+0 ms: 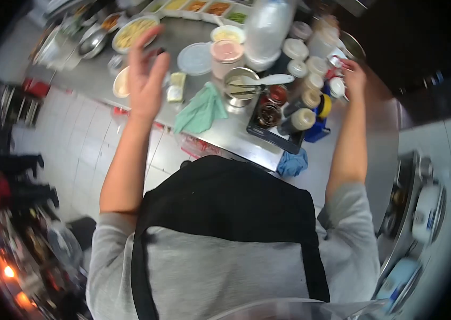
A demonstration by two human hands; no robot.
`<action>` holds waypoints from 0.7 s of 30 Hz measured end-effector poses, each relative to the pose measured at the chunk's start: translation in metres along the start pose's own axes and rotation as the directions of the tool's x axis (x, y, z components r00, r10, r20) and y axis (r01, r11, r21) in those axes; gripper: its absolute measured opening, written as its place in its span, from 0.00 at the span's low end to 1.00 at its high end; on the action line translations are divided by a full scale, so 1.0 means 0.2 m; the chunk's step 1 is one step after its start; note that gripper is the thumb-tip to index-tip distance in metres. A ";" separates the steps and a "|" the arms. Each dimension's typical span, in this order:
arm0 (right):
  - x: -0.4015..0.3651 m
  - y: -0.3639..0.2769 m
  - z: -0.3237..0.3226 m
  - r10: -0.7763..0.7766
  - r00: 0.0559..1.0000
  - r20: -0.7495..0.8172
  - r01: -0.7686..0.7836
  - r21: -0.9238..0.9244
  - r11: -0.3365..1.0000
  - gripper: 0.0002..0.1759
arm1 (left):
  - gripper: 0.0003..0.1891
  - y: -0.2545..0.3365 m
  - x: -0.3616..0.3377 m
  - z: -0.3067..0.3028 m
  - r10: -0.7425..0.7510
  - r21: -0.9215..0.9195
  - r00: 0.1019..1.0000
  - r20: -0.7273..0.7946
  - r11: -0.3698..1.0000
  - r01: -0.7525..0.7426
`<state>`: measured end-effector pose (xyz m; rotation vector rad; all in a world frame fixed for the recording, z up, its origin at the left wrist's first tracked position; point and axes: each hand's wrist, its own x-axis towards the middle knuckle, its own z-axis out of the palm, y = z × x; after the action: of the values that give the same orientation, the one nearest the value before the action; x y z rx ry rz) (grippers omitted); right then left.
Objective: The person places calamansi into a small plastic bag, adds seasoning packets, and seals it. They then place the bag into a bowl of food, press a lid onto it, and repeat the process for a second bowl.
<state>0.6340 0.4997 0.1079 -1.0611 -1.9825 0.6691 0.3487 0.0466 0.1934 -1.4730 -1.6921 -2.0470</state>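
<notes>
My left hand (146, 80) is raised over the counter's left part, fingers apart and holding nothing, near a bowl of pale food (136, 33) and a small wrapped block (176, 87). At the right, the fingers of my right hand (354, 74) are bent round a small white and red item (336, 60) behind the bottles. Close to that hand are a white-lidded jar (336, 87) and a blue container with a yellow cap (319, 125). A black tray (273, 140) holds squeeze bottles (303, 120) and jars of dark red contents (277, 95).
On the steel counter (247, 140) are a green cloth (202, 109), a metal pot (240, 85) with utensils, a pink-lidded tub (227, 56) and food trays (217, 9). A blue cloth (292, 162) lies at its edge. Another person (12, 192) stands far left, near flames (9, 271).
</notes>
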 end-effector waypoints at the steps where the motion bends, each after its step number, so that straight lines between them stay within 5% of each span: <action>1: -0.01 -0.11 -0.14 0.067 0.996 0.065 -0.066 -0.012 0.998 0.11 | 0.23 0.04 -0.02 0.04 -0.108 -0.105 0.990 0.091 0.988 0.117; 2: -0.09 -0.28 -0.26 -0.048 0.996 0.079 0.031 0.207 0.978 0.09 | 0.23 0.07 -0.05 0.09 -0.197 -0.209 0.961 0.195 0.949 0.237; 5: -0.53 -0.90 -0.47 -0.341 0.933 -0.117 0.360 0.294 0.886 0.06 | 0.30 0.17 -0.16 0.33 -0.267 -0.551 0.765 0.586 0.561 0.618; 7: -0.74 -1.09 -0.50 -0.623 0.782 0.034 0.604 0.210 0.769 0.08 | 0.33 0.20 -0.20 0.46 -0.260 -0.584 0.645 0.718 0.279 0.762; 9: -0.93 -1.27 -0.42 -0.822 0.507 0.260 0.847 0.027 0.531 0.11 | 0.35 0.21 -0.22 0.51 -0.230 -0.552 0.539 0.810 0.009 0.834; 10: -0.99 -1.26 -0.32 -0.877 0.390 0.279 0.902 0.075 0.425 0.12 | 0.35 0.21 -0.24 0.50 -0.272 -0.561 0.544 0.794 0.015 0.828; 12: -1.09 -1.25 -0.13 -0.887 0.301 0.350 0.871 0.278 0.405 0.09 | 0.35 0.21 -0.31 0.46 -0.346 -0.572 0.544 0.765 0.025 0.820; 15: -1.24 -1.24 0.13 -0.884 0.195 0.424 0.742 0.525 0.416 0.10 | 0.25 0.04 -0.52 0.43 -0.627 -0.516 0.400 0.668 -0.003 0.856; 16: -1.30 -1.26 0.17 -0.850 0.294 0.437 0.653 0.557 0.513 0.11 | 0.22 0.00 -0.56 0.41 -0.686 -0.514 0.356 0.635 -0.030 0.857; 18: -1.33 -1.28 0.25 -0.831 0.509 0.224 0.667 0.507 0.546 0.13 | 0.17 0.01 -0.53 0.34 -0.633 -0.592 0.469 0.616 0.021 0.806; 21: -1.41 -1.30 0.34 -0.453 0.851 0.268 0.339 0.378 0.861 0.16 | 0.14 0.09 -0.41 0.26 -0.561 -0.618 0.640 0.524 0.266 0.739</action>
<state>0.5617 0.1200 0.1517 -0.3214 -2.2051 0.9506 0.4344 0.0424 0.1429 -1.1890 -1.6837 -3.6647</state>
